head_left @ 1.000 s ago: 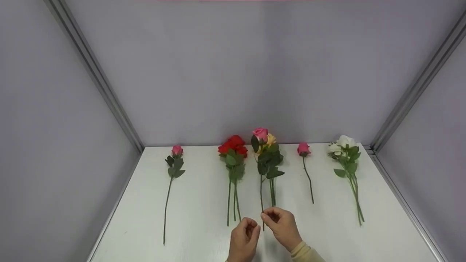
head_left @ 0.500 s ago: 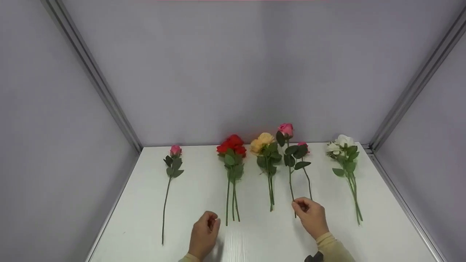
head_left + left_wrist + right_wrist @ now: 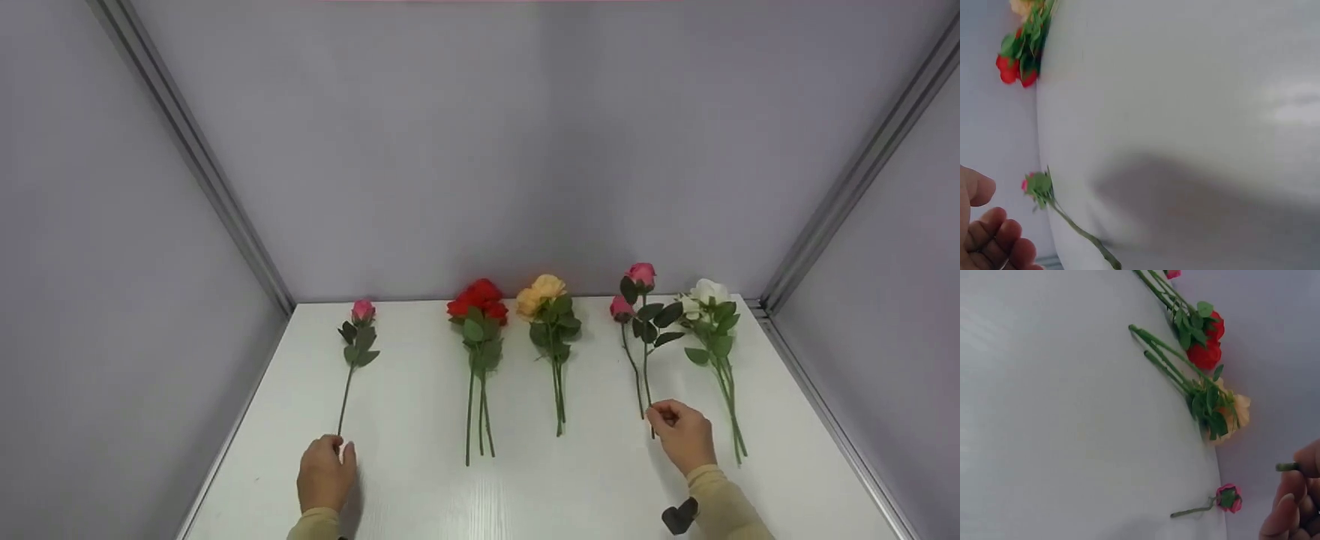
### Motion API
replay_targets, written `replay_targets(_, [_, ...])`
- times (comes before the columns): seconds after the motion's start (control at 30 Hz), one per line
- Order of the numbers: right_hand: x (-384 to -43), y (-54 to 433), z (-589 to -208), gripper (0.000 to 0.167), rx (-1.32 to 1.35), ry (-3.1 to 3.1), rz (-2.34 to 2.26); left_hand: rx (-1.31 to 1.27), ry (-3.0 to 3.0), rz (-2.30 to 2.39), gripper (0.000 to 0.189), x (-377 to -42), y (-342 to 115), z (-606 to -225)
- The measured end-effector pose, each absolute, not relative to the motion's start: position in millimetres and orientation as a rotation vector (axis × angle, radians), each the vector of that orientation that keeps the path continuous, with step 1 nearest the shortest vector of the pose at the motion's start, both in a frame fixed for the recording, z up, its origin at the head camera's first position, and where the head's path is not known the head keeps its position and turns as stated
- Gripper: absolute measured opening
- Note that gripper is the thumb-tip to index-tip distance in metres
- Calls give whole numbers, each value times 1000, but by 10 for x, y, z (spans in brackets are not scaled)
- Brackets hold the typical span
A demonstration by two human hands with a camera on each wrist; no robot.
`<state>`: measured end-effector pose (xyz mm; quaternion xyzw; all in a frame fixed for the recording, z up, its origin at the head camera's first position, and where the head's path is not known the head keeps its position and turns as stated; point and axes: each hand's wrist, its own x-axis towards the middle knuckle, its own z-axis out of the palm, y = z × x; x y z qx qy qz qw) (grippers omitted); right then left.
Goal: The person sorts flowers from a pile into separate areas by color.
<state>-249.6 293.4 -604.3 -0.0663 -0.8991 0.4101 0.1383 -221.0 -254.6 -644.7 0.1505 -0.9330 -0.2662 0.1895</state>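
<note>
My right hand [image 3: 682, 436] pinches the lower stem of a pink rose [image 3: 641, 274] with dark leaves. In the right wrist view only the cut end of that stem [image 3: 1285, 467] sticks out past my fingertips. Just left of it lies a leafless pink rose [image 3: 621, 307] with a shorter stem. At the left, my left hand [image 3: 326, 474] is over the lower stem of another pink rose [image 3: 364, 311]. The left wrist view has thumb [image 3: 981, 188] and loosely bent fingers [image 3: 1008, 236] apart, nothing between them; this rose's stem [image 3: 1081, 229] lies beyond.
On the white table [image 3: 420, 495] lie a red rose bunch [image 3: 480, 296], a yellow one [image 3: 541, 294] and a white one [image 3: 709, 296] at the right. Grey panels [image 3: 480, 135] rise behind and at both sides.
My right hand has carried the pink rose from over the yellow bunch rightward, past the short rose. My left hand has moved left, away from the right, to the far-left rose's stem.
</note>
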Motion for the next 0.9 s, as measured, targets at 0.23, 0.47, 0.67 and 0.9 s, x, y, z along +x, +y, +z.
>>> replay_targets(0.23, [-2590,3113,-6264,14,-332,-2698,1161,640,-2686,-742,32,-2307,-2727,-6533])
replay_targets(0.47, [-2610,3170,-6422,18,-353,-2765,1151,708,-2778,-790,39,-2383,-2879,-6638])
replay_targets(0.67, [-2576,3188,-6530,16,-400,-2832,1229,720,-2856,-821,39,-2404,-2905,-6699])
replay_targets(0.9, [-2568,3170,-6564,13,-413,-2834,1213,786,-2854,-870,40,-2431,-2869,-6746])
